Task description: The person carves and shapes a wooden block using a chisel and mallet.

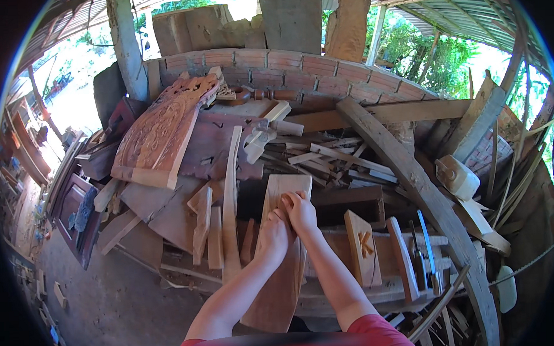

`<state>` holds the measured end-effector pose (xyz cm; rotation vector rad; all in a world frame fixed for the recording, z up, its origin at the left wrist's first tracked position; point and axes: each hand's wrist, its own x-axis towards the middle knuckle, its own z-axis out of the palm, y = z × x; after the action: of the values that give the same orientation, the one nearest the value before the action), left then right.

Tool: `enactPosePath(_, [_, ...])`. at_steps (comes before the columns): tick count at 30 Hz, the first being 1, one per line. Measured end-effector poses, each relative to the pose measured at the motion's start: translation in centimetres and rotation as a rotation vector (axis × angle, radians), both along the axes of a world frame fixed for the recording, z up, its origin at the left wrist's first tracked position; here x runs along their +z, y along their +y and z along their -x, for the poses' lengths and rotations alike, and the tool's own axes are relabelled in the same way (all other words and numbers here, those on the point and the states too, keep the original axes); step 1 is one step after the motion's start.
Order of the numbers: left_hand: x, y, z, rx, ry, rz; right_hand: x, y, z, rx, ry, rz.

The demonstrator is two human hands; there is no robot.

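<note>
My L hand [274, 233] & R hand [301, 212] are curled close together upon the long board [274, 298], which lies under both; can't tell if smth is gripped. Maybe uneven pressing makes it slip, & knuckles scrape the narrow plank [230, 202] leftward.

Wide fisheye view from the head, facing down and forward, near the fingers [288, 201]

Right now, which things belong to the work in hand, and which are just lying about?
Seemingly in use:
- long wooden board, beneath both hands
- left hand and right hand

Apparently lying about:
- carved panel
- whitish plastic jug
- wood scraps
</note>
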<state>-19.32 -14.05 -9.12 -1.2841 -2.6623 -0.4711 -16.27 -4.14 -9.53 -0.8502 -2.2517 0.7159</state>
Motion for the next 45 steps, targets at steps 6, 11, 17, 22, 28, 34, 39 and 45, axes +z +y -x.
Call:
enactPosePath(6, [-1.5, -10.3, -7.7, -0.032, 0.064, 0.144, -0.6, -10.6, -8.2, -0.028, 0.017, -0.013])
enactPosePath(11, [-1.4, -18.0, -12.0, -0.138, 0.217, 0.175, -0.6, -18.5, -13.8, -0.06, -0.025, 0.014])
enactPosePath(17, [-2.0, -17.4, -12.4, -0.138, 0.051, 0.214, -0.8, -17.9, -14.0, -0.065, -0.061, 0.021])
enactPosePath(22, [-1.3, -11.4, -9.0, -0.109, 0.034, 0.176, -0.2, -11.9, -10.3, -0.048, -0.05, -0.003])
enactPosePath(28, [-0.7, 0.7, -2.3, -0.005, 0.014, 0.032, -0.4, 0.5, -2.8, -0.004, 0.005, -0.016])
enactPosePath(34, [-0.2, 11.0, 4.2, -0.022, 0.053, 0.038, 0.4, 10.5, 3.7, -0.036, 0.004, -0.081])
enactPosePath(39, [0.1, 12.5, 5.2, -0.062, 0.029, 0.008, 0.6, 12.1, 4.2, -0.045, -0.014, -0.097])
enactPosePath(45, [-1.2, 7.8, 1.5, -0.046, -0.046, 0.004, 0.1, 6.6, 0.1, -0.043, -0.066, -0.059])
